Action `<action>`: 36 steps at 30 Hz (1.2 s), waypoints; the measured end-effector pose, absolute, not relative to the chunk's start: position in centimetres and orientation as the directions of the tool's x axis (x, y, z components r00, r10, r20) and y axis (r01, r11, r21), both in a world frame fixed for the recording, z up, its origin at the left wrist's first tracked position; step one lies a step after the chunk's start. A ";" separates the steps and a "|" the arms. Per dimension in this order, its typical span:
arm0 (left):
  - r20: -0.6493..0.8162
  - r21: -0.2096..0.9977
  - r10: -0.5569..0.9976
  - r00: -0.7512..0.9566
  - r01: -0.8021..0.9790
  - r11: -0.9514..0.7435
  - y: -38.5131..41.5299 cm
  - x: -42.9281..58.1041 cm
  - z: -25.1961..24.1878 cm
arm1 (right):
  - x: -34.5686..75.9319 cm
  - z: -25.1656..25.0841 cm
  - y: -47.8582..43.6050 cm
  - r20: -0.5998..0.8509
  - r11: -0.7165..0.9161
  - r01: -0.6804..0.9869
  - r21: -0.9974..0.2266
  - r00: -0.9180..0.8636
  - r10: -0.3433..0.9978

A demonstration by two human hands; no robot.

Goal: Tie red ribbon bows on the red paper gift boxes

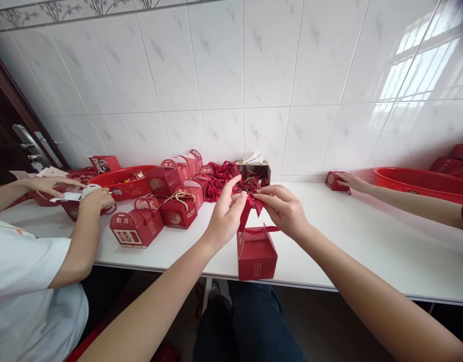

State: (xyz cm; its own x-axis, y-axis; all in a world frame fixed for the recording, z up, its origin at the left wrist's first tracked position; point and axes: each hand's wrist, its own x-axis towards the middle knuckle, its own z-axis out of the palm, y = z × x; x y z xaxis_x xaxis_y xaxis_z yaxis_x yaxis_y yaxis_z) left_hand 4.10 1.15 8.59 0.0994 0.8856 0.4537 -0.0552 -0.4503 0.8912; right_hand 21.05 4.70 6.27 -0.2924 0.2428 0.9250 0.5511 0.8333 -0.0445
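Observation:
A red gift box (257,256) with a peaked top stands near the front edge of the white table, right before me. Dark red ribbon (245,217) runs up from its top to my fingers. My left hand (227,213) pinches the ribbon between thumb and fingers, its index finger pointing up. On the other side, my right hand (283,207) grips the ribbon by a bow-like loop with its fingertips. Both hands are above the box, close together. Behind them lie a heap of red ribbons (220,176) and an open carton (268,173) with more ribbon pieces.
Finished-looking red boxes (136,226) cluster to the left, beside a red plastic basket (131,193). At far left a co-worker's hands (91,196) handle a box with white flaps. From the right another person's hand (354,182) touches a small red box (334,181) near a red basin (423,188).

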 end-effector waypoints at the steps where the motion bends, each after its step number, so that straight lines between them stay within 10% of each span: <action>1: 0.432 0.901 0.895 0.109 -0.093 -0.423 1.3 4.1 8.5 | 21.1 6.3 4.7 0.926 0.835 0.548 -0.055 -0.284 0.248; 6: 0.498 0.867 0.863 0.089 -0.057 -0.495 1.6 3.8 7.9 | 20.9 6.1 4.6 0.932 0.858 0.498 -0.126 -0.237 0.275; 18: 0.739 0.581 0.670 -0.073 0.572 -0.579 1.6 -3.1 6.3 | 27.3 2.5 2.1 0.659 0.538 0.417 -0.733 0.238 0.713; 26: 0.511 0.723 0.859 -0.033 0.557 -0.408 1.4 -7.3 -0.8 | 33.5 -5.5 1.5 0.275 0.111 0.540 -0.834 0.234 0.932; 30: 0.514 0.754 0.856 -0.052 0.503 -0.422 1.4 -4.5 -0.8 | 32.0 -4.7 1.6 0.413 0.183 0.553 -0.813 0.326 0.850; 36: 0.314 0.901 0.950 -0.002 0.317 -0.297 1.5 0.6 0.1 | 26.1 -2.2 2.1 0.332 0.313 0.390 -0.866 -0.021 0.943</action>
State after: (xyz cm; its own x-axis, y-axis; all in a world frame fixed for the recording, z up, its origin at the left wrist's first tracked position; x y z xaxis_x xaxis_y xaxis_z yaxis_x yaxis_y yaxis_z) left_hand 0.65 1.49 0.08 -0.0020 0.9496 0.3136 0.3171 -0.2968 0.9008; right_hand 26.06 2.13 -2.22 -0.0214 0.9431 0.3318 0.3904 0.3134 -0.8657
